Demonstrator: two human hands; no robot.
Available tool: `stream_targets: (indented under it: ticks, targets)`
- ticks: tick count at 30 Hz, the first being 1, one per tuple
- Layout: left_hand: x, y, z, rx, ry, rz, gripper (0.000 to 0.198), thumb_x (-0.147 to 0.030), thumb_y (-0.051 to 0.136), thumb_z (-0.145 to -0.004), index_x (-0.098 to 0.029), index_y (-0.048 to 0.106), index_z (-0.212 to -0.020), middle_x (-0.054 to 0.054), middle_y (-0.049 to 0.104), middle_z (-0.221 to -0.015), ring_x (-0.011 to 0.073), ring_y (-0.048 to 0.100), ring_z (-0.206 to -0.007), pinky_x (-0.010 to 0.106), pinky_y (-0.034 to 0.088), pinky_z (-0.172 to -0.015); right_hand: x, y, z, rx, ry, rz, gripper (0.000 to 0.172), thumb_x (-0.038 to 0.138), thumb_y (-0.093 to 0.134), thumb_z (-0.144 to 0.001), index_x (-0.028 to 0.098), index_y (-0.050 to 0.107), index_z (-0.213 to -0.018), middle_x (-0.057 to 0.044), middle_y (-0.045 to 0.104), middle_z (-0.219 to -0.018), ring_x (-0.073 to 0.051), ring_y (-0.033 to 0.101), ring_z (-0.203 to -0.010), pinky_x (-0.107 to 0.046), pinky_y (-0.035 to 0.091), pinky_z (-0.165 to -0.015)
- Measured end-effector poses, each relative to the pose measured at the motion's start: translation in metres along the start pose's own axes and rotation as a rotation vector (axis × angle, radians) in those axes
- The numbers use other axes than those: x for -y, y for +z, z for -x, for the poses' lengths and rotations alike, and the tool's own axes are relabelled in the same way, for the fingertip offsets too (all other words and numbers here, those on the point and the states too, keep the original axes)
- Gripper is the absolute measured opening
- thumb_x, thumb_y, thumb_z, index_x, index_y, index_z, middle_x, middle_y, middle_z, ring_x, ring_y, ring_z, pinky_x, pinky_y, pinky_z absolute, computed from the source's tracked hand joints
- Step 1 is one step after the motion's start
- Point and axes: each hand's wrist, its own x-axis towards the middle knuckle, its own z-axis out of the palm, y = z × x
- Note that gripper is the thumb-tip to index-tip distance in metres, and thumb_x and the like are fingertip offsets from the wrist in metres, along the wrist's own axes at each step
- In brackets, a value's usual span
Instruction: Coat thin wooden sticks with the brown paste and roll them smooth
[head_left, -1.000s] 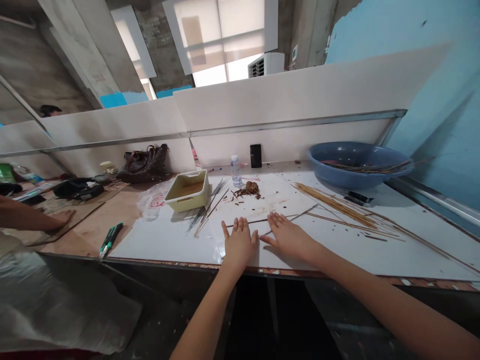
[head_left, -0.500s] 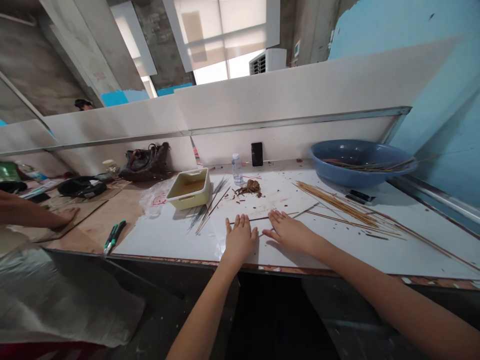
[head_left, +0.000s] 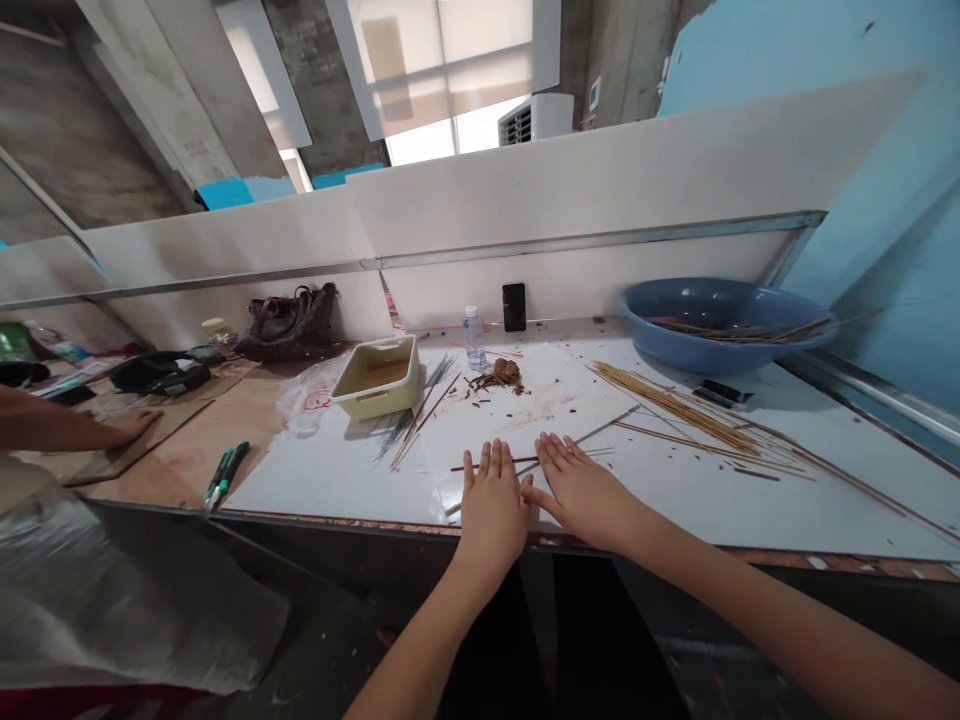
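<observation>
Both palms lie face down near the front edge of the white work surface (head_left: 360, 478). Under the fingers of my left hand (head_left: 495, 510) and my right hand (head_left: 589, 492) runs a thin brown stick (head_left: 527, 459); its left end pokes out past my left hand. Fingers are stretched out flat on both hands, and the two thumbs meet or nearly meet. A grey strip, perhaps a ruler (head_left: 611, 425), slants beneath my hands. Beyond them sits a lump of brown dough-like paste (head_left: 508, 372) with crumbs and short bits. To the right lies a bundle of thin yellowish sticks (head_left: 675, 408).
A blue basin (head_left: 720, 345) holding long sticks stands back right. Farther back are a clear bottle (head_left: 474, 340) and a phone (head_left: 514, 307). Leftward are a cream tub (head_left: 379, 402), green-black cutters (head_left: 226, 473), a handbag (head_left: 292, 325) and another person's hand (head_left: 131, 428).
My hands have slid toward me, to the table's front edge, and come closer together. The brown stick has moved nearer to me with them.
</observation>
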Motion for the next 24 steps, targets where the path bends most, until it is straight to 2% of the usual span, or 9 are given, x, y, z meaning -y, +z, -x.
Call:
stream_targets:
  ticks: [2, 5, 8, 11, 16, 18, 21, 24]
  targets:
    - [0.000, 0.000, -0.016, 0.044, -0.010, 0.010, 0.068, -0.043, 0.031, -0.118, -0.006, 0.044, -0.174, 0.018, 0.041, -0.180, 0.0327, 0.035, -0.172, 0.059, 0.020, -0.144, -0.004, -0.003, -0.017, 0.046, 0.023, -0.026, 0.103, 0.076, 0.017, -0.112, -0.003, 0.035, -0.175, -0.028, 0.032, -0.182, -0.037, 0.026, -0.174, -0.056, 0.022, -0.143]
    - [0.002, -0.004, -0.041, 0.107, -0.057, 0.025, 0.073, -0.046, 0.032, -0.116, -0.003, 0.039, -0.175, 0.019, 0.034, -0.183, 0.0337, 0.029, -0.174, 0.059, 0.017, -0.144, -0.014, -0.007, -0.044, 0.081, 0.049, -0.046, 0.101, 0.076, 0.021, -0.112, 0.000, 0.029, -0.178, -0.026, 0.023, -0.185, -0.036, 0.019, -0.176, -0.055, 0.017, -0.144]
    - [0.003, -0.012, -0.056, 0.174, -0.080, 0.024, 0.074, -0.040, 0.036, -0.114, -0.002, 0.033, -0.177, 0.019, 0.028, -0.185, 0.0334, 0.022, -0.176, 0.061, 0.013, -0.144, -0.022, -0.011, -0.064, 0.129, 0.067, -0.064, 0.100, 0.074, 0.022, -0.112, 0.000, 0.025, -0.179, -0.025, 0.021, -0.186, -0.036, 0.016, -0.176, -0.054, 0.014, -0.144]
    - [0.002, -0.012, -0.052, 0.171, -0.071, 0.010, 0.074, -0.031, 0.038, -0.111, -0.002, 0.031, -0.178, 0.018, 0.026, -0.185, 0.0323, 0.021, -0.176, 0.061, 0.012, -0.144, -0.025, -0.006, -0.064, 0.126, 0.063, -0.081, 0.101, 0.076, 0.018, -0.111, 0.002, 0.020, -0.181, -0.023, 0.018, -0.187, -0.036, 0.012, -0.176, -0.056, 0.014, -0.144]
    - [0.000, 0.006, -0.012, 0.079, -0.013, 0.020, 0.071, -0.035, 0.033, -0.114, -0.006, 0.033, -0.178, 0.015, 0.024, -0.187, 0.0314, 0.022, -0.176, 0.062, 0.014, -0.144, -0.021, 0.022, -0.024, -0.002, 0.010, -0.077, 0.106, 0.081, 0.016, -0.110, 0.003, 0.012, -0.182, -0.022, 0.006, -0.188, -0.035, 0.007, -0.177, -0.055, 0.013, -0.144]
    - [0.001, 0.011, -0.007, 0.067, -0.003, 0.029, 0.071, -0.037, 0.033, -0.114, -0.010, 0.033, -0.179, 0.013, 0.024, -0.187, 0.0316, 0.022, -0.176, 0.062, 0.015, -0.144, -0.022, 0.027, -0.018, -0.017, 0.008, -0.073, 0.105, 0.081, 0.017, -0.110, 0.004, 0.011, -0.182, -0.022, 0.005, -0.188, -0.035, 0.007, -0.177, -0.055, 0.014, -0.144]
    - [0.002, 0.005, -0.027, 0.100, -0.046, 0.042, 0.072, -0.039, 0.034, -0.113, -0.010, 0.032, -0.180, 0.015, 0.024, -0.187, 0.0334, 0.021, -0.176, 0.063, 0.013, -0.143, -0.028, 0.021, -0.036, 0.028, 0.006, -0.080, 0.104, 0.080, 0.015, -0.110, 0.005, 0.010, -0.182, -0.022, 0.008, -0.188, -0.037, 0.008, -0.177, -0.058, 0.016, -0.144]
    - [0.005, -0.008, -0.053, 0.199, -0.086, 0.053, 0.075, -0.033, 0.036, -0.110, -0.006, 0.028, -0.180, 0.017, 0.020, -0.187, 0.0339, 0.017, -0.177, 0.063, 0.011, -0.143, -0.032, 0.010, -0.063, 0.086, 0.028, -0.084, 0.104, 0.079, 0.011, -0.111, 0.002, 0.012, -0.182, -0.024, 0.010, -0.187, -0.038, 0.007, -0.177, -0.060, 0.015, -0.143]
